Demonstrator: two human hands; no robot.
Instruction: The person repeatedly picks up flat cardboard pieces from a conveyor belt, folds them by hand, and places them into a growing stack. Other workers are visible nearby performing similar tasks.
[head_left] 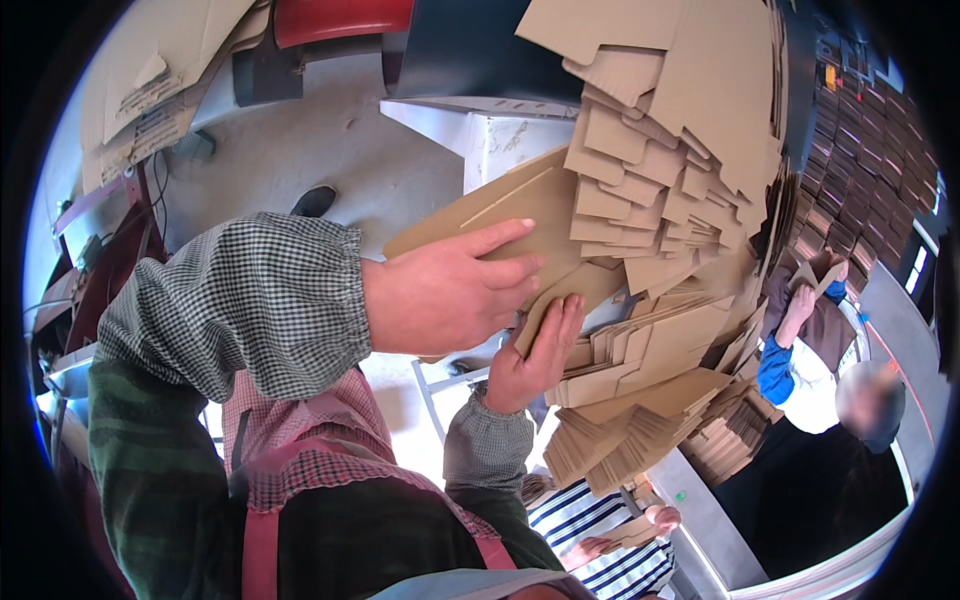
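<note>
A flat brown cardboard blank with crease lines lies tilted in front of me. My left hand rests on its face, fingers spread and stretched out across the board. Close by, my right hand holds a folded cardboard flap at the board's near side, its fingers pressed together along the flap. Whether that flap belongs to the same blank I cannot tell. The right thumb is partly hidden. Just right of both hands, a large fanned pile of cardboard blanks overlaps the far end of the board.
More cardboard sheets stand at the far left above dark red machinery. A white stand is behind my board. On the right, one co-worker handles cardboard; another in a striped top sits lower down. Stacked brown cartons line the back.
</note>
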